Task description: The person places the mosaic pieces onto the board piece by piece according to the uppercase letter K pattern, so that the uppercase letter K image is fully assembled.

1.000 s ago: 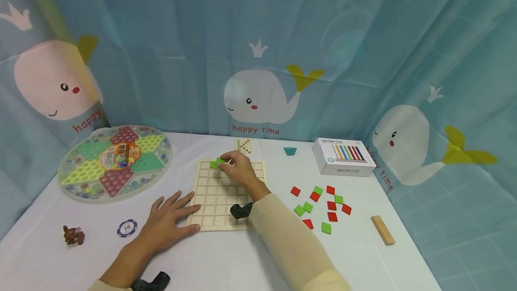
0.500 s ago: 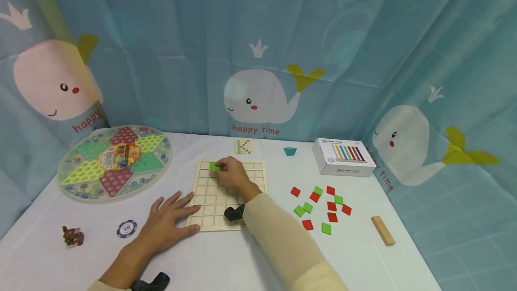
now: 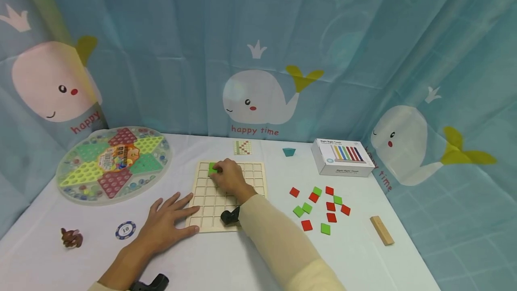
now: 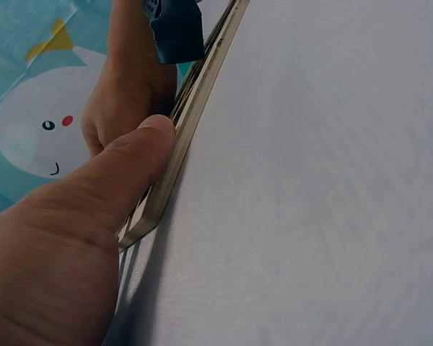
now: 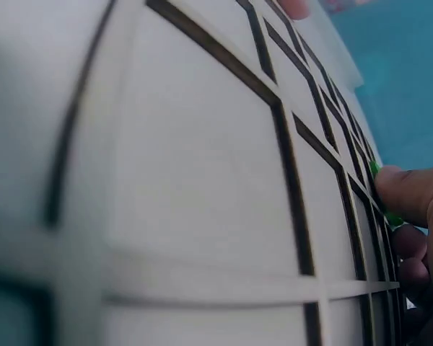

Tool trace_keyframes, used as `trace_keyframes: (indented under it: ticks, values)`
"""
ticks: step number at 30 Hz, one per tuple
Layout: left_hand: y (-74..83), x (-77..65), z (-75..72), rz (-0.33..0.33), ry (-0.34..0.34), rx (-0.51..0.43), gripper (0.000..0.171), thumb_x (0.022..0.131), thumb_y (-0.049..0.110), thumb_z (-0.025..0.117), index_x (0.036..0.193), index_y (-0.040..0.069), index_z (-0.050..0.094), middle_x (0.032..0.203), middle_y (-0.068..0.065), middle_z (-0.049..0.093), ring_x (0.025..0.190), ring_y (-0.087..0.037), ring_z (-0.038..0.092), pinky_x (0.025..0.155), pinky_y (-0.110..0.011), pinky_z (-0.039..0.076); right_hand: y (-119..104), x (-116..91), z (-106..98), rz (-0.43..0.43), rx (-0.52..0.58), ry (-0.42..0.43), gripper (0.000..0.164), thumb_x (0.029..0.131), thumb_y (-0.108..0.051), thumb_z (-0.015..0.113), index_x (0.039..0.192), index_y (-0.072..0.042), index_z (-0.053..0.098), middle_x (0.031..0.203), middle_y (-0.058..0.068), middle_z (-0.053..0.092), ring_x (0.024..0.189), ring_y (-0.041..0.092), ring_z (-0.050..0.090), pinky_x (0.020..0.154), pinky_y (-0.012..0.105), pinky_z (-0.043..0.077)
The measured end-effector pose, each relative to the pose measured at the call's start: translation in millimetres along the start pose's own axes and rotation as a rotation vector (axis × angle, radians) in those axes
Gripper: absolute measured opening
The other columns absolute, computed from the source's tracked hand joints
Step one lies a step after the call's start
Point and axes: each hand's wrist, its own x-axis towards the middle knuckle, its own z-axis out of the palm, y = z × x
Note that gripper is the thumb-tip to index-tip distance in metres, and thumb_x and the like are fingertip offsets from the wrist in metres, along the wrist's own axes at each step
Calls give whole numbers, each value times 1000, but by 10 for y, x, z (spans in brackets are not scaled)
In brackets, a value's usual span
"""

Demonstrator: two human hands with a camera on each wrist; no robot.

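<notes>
The light wooden grid board [image 3: 214,199] lies on the white table, its square cells framed by raised strips. My left hand [image 3: 167,221] rests at the board's left edge with fingers spread; its thumb touches the rim [image 4: 162,180] in the left wrist view. My right hand [image 3: 230,176] reaches over the board's far left part, fingers curled down at a green square tile [image 5: 393,218], which they partly cover. Another green tile [image 3: 212,165] shows in the far row beside the fingertips. In the right wrist view, the thumb [image 5: 408,193] lies against the green.
Several red tiles [image 3: 307,225] and green tiles [image 3: 325,228] lie scattered right of the board. A patterned card [image 3: 243,147], teal piece [image 3: 288,152], white box [image 3: 343,158], wooden block [image 3: 381,230], poker chip [image 3: 125,230], brown animal figurine [image 3: 72,238] and Chinese checkers board [image 3: 115,165] stand around.
My right hand has moved left and slightly nearer with a green tile, from right of the other green tile to just below it. My left hand stays at the board's edge.
</notes>
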Motion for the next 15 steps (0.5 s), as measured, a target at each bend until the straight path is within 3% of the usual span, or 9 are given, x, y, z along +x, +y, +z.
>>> trace_keyframes:
  ticks: [6,15]
  values:
    - [7,-10,-2,-18,-23,-8,63,76,64,69,122,21,70,145,-6,46,136,-40,29,106,-64,9,2,-15,28,1,-53,-13,25,93,-27,65,115,-15,70,95,-6,58,89,10,53,83,30,43]
    - [3,-4,-8,-12,-15,-6,63,76,64,69,121,20,70,144,-7,47,136,-41,29,105,-65,10,26,-24,49,-33,-62,9,25,91,-26,67,113,-15,72,96,-4,60,87,11,55,80,30,44]
